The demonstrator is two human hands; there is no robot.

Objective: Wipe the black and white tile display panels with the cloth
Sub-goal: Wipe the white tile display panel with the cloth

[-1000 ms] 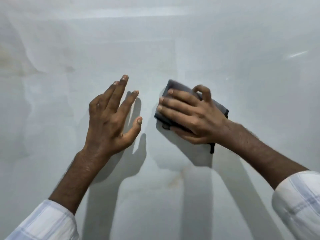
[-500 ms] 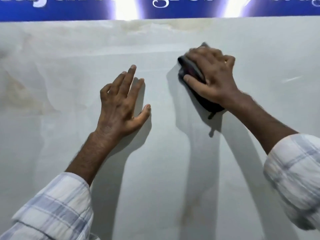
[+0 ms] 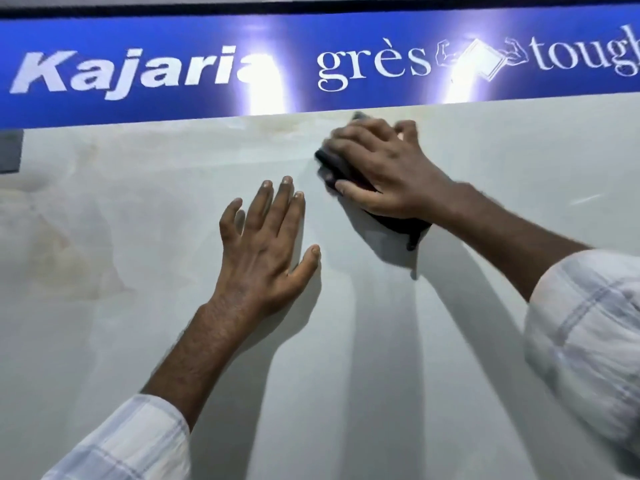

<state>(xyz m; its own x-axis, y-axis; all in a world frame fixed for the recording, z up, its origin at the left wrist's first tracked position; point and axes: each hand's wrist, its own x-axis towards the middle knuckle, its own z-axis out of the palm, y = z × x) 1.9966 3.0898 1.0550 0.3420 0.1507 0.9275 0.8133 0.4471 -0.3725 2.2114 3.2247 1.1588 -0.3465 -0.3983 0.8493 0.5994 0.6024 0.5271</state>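
A large glossy white tile panel [image 3: 346,358] with faint beige veining fills the view. My right hand [image 3: 384,168] presses a dark folded cloth [image 3: 334,168] flat against the panel near its top edge; most of the cloth is hidden under the palm, with a corner poking out below the wrist. My left hand [image 3: 266,244] lies flat on the panel, fingers spread and empty, just below and to the left of the cloth. No black panel is in view.
A blue sign band [image 3: 173,74] with white lettering and two bright light reflections runs along the top of the panel. A small dark patch [image 3: 10,150] sits at the left edge under the band.
My right hand has slid the cloth up the panel to just under the blue band. The view has tilted up, bringing the band into sight. My left hand has stayed flat on the tile.
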